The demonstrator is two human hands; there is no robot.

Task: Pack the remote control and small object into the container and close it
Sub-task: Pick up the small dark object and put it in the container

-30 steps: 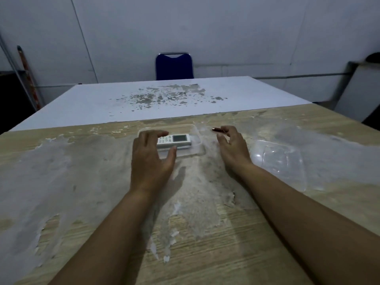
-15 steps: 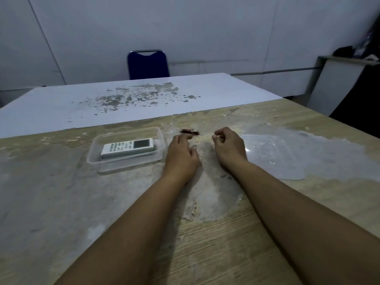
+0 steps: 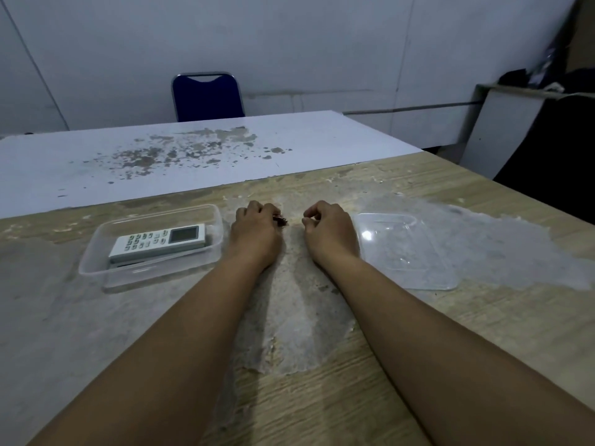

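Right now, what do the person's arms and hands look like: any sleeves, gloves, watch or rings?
Both forearms are bare up to the frame edge, with no sleeves in view. The left hand and right hand wear no gloves. No watch or bracelet shows on either wrist, and no rings are visible on the fingers.

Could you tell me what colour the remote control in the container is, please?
White, with pale buttons and a grey screen; the remote control shows clearly in the head view.

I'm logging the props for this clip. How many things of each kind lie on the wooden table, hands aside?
Remote control: 1
Clear container: 1
Clear lid: 1
Small dark object, at the left hand: 1
Total: 4
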